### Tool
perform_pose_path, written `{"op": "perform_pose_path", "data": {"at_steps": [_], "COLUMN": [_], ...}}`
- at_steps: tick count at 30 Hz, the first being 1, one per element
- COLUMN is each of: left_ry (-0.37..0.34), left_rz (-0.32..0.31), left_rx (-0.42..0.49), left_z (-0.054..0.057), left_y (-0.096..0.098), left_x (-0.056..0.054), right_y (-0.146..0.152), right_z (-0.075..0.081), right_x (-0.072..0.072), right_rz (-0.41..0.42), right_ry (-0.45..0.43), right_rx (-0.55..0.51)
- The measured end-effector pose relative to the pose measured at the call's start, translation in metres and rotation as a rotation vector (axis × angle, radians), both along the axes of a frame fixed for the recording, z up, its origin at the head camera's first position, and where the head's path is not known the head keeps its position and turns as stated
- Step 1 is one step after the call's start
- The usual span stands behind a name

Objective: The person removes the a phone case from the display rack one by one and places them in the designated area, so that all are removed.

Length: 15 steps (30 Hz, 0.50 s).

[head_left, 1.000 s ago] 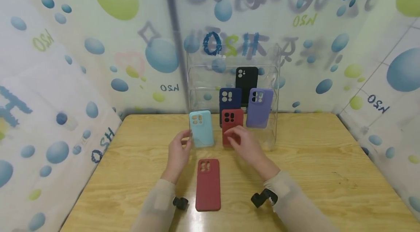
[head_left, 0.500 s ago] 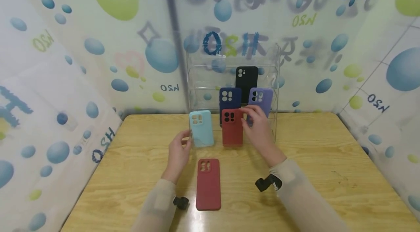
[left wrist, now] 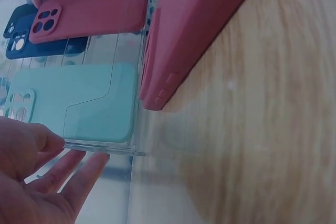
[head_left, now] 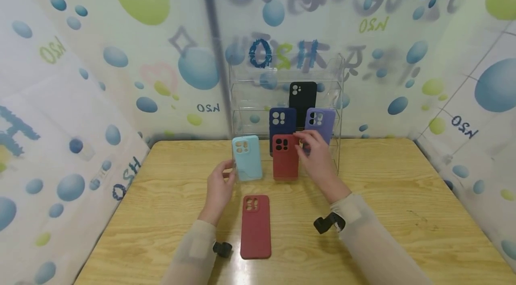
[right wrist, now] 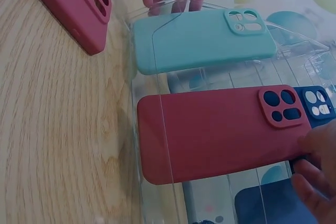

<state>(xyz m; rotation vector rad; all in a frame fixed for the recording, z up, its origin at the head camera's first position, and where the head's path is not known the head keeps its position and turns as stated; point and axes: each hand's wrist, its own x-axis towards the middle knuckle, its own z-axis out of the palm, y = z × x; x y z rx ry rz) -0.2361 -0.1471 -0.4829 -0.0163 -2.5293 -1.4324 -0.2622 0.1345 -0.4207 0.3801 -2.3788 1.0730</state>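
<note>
A clear stepped display rack [head_left: 339, 159] holds several phone cases. My left hand [head_left: 219, 188] grips the rack's left side edge, thumb in front and fingers behind, beside a light blue phone case [head_left: 247, 159]. In the bottom tier a red phone case [head_left: 285, 161] leans upright, its camera cutout at the top. My right hand [head_left: 318, 155] pinches this case's upper right edge; in the right wrist view its thumb lies on the face of the case and the fingers curl at the side. Another red phone case [head_left: 255, 231] lies flat on the table in front of the rack.
Higher in the rack stand a navy case [head_left: 282, 119], a black case [head_left: 304, 97] and a purple case [head_left: 320, 121] partly behind the right hand. The wooden table [head_left: 383, 213] meets patterned curtain walls [head_left: 193, 7] at the back and both sides.
My right hand has moved from the lower front of the red case up to its upper right edge, then stayed there. The left hand has kept its place on the rack.
</note>
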Motion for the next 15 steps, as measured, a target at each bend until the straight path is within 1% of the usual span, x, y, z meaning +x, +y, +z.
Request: {"op": "perform_pose_path", "data": {"at_steps": [5,7,15], "left_ry": [0.008,0.009,0.006], "left_rz": [0.009,0.013,0.012], "left_rx": [0.004,0.002,0.002], "left_z": [0.0028,0.0030,0.0020], "left_y": [0.0007,0.0009,0.0020], "left_x": [-0.0014,-0.0012,0.0031], "right_y": [0.0036,0.0049,0.0075], "right_z": [0.0032,0.0045,0.0081], "right_x": [-0.0024,-0.0019,0.0072], "right_rz": [-0.010,-0.009,0.012], "right_ry": [0.066,0.078,0.016], "right_rx": [-0.036,-0.042,-0.071]}}
